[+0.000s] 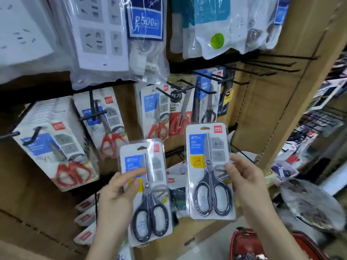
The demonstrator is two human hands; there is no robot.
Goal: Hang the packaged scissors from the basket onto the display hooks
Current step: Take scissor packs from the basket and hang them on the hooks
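Observation:
My left hand [118, 196] grips a blister pack of black-handled scissors [150, 199] by its left edge, held upright. Just to the right, my right hand [246, 177] holds a second identical pack [208, 177] by its right edge, a little higher. Both packs hang in the air in front of the display wall. Behind them, black display hooks [180, 89] carry packs of red-handled scissors [110, 128]. Several bare black hooks [272, 64] stick out at the upper right. The red basket [244, 243] shows at the bottom right, below my right wrist.
Bagged power strips [105, 34] hang along the top row. A thick stack of red-handled scissor packs [56, 143] juts out at the left. A cardboard-coloured side panel [281, 109] borders the display on the right, with another crowded rack [319, 128] beyond it.

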